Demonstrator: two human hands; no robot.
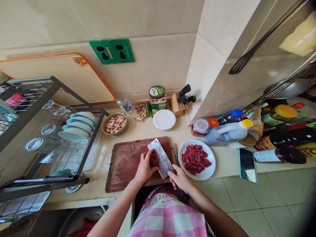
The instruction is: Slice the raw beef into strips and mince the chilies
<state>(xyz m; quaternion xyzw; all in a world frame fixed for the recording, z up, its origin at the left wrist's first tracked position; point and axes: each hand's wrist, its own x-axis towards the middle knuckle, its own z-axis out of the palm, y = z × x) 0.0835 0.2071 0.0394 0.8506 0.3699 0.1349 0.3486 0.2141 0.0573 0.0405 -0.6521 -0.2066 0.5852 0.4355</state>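
My right hand (181,178) is wrapped round the handle of a broad-bladed cleaver (160,156). Its blade stands over a reddish-brown cutting board (125,161), along the right side of a piece of raw red meat (154,158). With curled fingers my left hand (144,168) holds that meat against the board, close beside the blade. Part of the meat is hidden behind my fingers and the cleaver. To the right, a white plate (212,161) carries a heap of cut raw meat (196,158).
Left of the board stands a dish rack (92,141) with bowls and glasses. Behind are a bowl of garlic (115,124), ginger (141,112), a small white plate (164,119) and a knife block (178,104). Bottles, jars and a phone (248,165) line the right counter.
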